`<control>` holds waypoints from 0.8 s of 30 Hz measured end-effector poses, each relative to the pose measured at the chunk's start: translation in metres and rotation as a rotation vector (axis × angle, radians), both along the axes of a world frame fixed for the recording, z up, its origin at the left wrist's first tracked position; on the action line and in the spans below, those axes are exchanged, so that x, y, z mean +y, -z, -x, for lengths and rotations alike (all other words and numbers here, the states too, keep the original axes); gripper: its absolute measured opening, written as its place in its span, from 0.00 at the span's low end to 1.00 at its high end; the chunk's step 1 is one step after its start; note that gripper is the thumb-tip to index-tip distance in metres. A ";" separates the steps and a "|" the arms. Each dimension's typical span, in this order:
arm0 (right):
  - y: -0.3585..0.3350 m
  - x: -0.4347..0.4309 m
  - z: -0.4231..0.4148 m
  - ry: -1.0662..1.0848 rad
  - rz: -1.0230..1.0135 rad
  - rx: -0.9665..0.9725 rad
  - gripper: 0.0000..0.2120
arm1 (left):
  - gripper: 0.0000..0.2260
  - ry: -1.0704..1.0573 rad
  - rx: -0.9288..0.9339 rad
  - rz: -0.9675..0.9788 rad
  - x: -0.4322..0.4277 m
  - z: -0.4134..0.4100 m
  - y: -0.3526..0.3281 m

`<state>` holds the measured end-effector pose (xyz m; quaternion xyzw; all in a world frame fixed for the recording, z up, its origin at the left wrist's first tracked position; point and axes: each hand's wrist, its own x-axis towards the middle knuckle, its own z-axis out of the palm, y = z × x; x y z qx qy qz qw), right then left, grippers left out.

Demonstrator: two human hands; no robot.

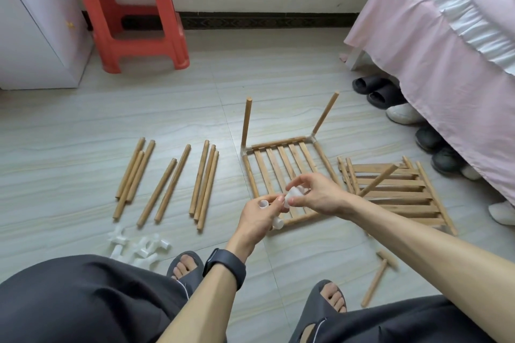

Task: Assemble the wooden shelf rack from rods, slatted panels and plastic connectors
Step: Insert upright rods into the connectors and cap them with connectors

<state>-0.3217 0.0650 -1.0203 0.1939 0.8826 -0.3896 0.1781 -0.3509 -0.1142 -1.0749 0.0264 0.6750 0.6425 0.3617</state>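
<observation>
Two hands meet above the floor: the left hand curls round a white connector, and the right hand pinches a second connector just beside it. Beneath them lies a framed slatted panel with two upright rods at its far corners. Loose rods lie to the left, spare connectors nearer the knee, and stacked panels to the right.

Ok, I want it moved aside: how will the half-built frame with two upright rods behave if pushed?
The half-built frame probably slides easily on the smooth tile floor. One upright rod leans, so the push-fit joints likely wobble. Probably light: thin slats, slim rods.
</observation>
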 end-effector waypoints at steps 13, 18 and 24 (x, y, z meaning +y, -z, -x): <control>0.014 -0.008 0.002 0.024 0.035 0.069 0.21 | 0.12 -0.116 -0.048 -0.054 0.004 0.029 0.007; 0.011 -0.011 -0.005 0.033 -0.043 0.225 0.18 | 0.12 -0.064 -0.017 0.013 0.003 0.034 0.001; 0.011 -0.021 -0.015 0.062 -0.055 0.330 0.19 | 0.14 0.304 0.114 0.297 0.000 0.069 -0.037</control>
